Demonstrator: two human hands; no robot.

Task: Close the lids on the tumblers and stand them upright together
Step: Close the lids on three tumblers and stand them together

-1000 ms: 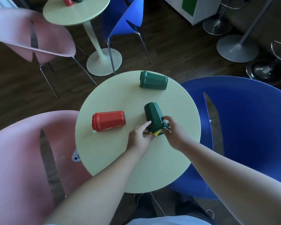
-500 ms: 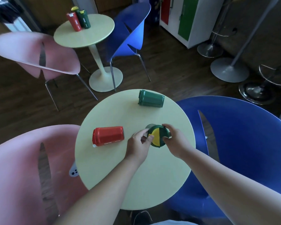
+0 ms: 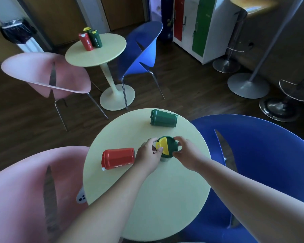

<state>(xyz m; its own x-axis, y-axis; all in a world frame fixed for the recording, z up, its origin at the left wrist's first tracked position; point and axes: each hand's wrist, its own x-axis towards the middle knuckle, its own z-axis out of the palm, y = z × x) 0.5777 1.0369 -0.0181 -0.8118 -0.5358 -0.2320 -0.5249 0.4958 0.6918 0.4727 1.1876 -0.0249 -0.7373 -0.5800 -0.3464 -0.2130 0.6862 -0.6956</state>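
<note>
At centre frame, the round table (image 3: 147,199) is showing a smooth, matt pale-yellow top. The red tumbler (image 3: 118,158), the lying green tumbler (image 3: 163,118) and the upright green tumbler (image 3: 172,144) are looking like satin-finish plastic. At right, the blue chair (image 3: 261,155) is gleaming as smooth moulded plastic. At upper left, the pink chair (image 3: 33,72) is standing on thin, shiny metal legs over the dark wood-plank floor (image 3: 191,88).

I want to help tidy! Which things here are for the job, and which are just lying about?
For the job: upright green tumbler, gripped by left hand and right hand; green tumbler on its side; red tumbler on its side.
Just lying about: phone on pink chair; blue chair.
</note>
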